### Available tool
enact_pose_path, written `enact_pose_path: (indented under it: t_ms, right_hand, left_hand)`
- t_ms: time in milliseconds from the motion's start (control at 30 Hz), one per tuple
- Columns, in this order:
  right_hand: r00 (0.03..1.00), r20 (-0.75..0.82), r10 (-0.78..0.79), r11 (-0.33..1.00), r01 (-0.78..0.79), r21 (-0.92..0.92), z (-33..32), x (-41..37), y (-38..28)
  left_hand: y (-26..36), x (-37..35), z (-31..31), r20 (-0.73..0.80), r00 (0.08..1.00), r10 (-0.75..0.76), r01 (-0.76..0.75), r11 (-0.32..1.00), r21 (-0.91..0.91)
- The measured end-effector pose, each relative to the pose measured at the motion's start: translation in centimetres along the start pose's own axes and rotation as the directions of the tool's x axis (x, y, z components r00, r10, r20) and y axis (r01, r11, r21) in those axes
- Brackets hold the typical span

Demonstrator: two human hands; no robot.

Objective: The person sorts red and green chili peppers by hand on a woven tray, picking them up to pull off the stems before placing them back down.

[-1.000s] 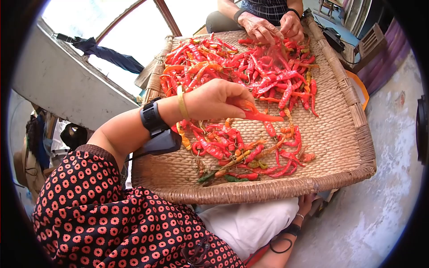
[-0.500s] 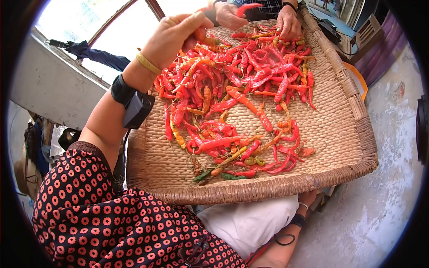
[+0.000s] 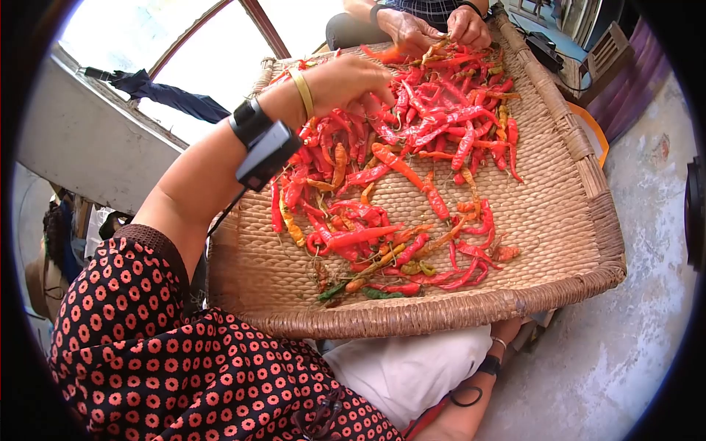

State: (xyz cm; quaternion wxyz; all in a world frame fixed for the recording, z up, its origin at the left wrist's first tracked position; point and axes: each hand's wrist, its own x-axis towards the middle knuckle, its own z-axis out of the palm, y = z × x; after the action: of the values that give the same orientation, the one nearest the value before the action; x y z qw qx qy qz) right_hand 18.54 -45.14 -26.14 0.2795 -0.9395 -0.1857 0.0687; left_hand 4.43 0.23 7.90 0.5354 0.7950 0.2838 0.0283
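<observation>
My left hand (image 3: 344, 87) reaches over the far left part of a heap of red chili peppers (image 3: 434, 110). Its fingers look loosely spread and bent downward, somewhat blurred, and I see nothing held in them. The chilies lie in a large woven basket tray (image 3: 548, 242); a looser group of red, orange and a few green ones (image 3: 382, 292) is at the near side. My right hand (image 3: 506, 331) is under the tray's near rim, beside a white cloth (image 3: 415, 367); its fingers are hidden. A blurred red chili (image 3: 382, 54) is just beyond my left hand.
Across the tray, another person's hands (image 3: 434, 31) pinch at a chili by the far edge. A folded dark umbrella (image 3: 165, 95) leans by the window on the left. A small wooden crate (image 3: 607, 59) and purple cloth (image 3: 632, 73) are at the right.
My left hand has moved right and down over the heap; the chili it held up is no longer seen in it. The other person's hands have come together at the far edge.
</observation>
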Motion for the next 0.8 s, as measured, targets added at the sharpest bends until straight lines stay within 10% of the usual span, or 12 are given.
enact_pose_path:
  t_ms: [133,167,400,600,700,800]
  right_hand:
    - [0.996,0.091,-0.022,0.983,0.038,-0.178,0.1,-0.1,0.8]
    - [0.998,0.048,-0.033,0.983,0.041,-0.177,0.5,0.0,1.3]
    - [0.998,-0.037,0.048,0.991,-0.052,-0.125,0.8,0.8,1.6]
    - [0.964,0.247,0.104,0.932,-0.007,-0.362,-2.1,0.7,-1.3]
    - [0.954,0.178,0.24,0.928,-0.171,-0.331,-1.3,-0.2,-0.2]
    - [0.974,-0.206,0.091,0.996,-0.092,0.007,1.1,-1.0,1.9]
  left_hand:
    - [-3.2,-2.3,4.3,0.093,0.989,0.114,-0.138,0.936,0.324]
    - [-6.0,-1.8,4.6,0.156,0.889,0.431,-0.45,0.756,0.475]
    - [-6.1,-2.8,6.4,0.245,0.915,0.321,-0.402,0.776,0.486]
    - [-6.1,-2.8,5.9,0.23,0.921,0.315,-0.389,0.71,0.587]
    - [-6.8,-2.5,5.8,0.239,0.92,0.311,-0.386,0.608,0.694]
    - [-6.8,-2.6,6.0,0.259,0.907,0.332,-0.411,0.562,0.718]
